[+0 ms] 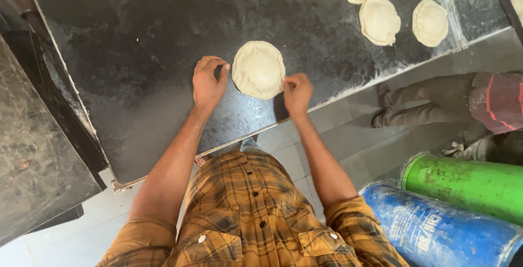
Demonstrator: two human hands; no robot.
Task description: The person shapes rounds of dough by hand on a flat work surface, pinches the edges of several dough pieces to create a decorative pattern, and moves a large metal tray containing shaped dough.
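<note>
A pale, cream-coloured dough disc (259, 69) is seen lying flat on the dark, flour-dusted slab (136, 54), near the slab's front edge. Its surface is smooth but faintly creased, with a raised rim running round the edge. The outline is nearly round, so no clear pointing direction can be told; it is slightly longer from near edge to far edge than across. The left hand (208, 83) is laid on the slab just left of the disc, its fingers loosely spread and released, the thumb touching the disc's left edge. The right hand (297, 94) is held at the disc's lower right edge, its fingers curled and pinched on the rim. More dough discs (379, 20) are set well apart at the slab's far right.
</note>
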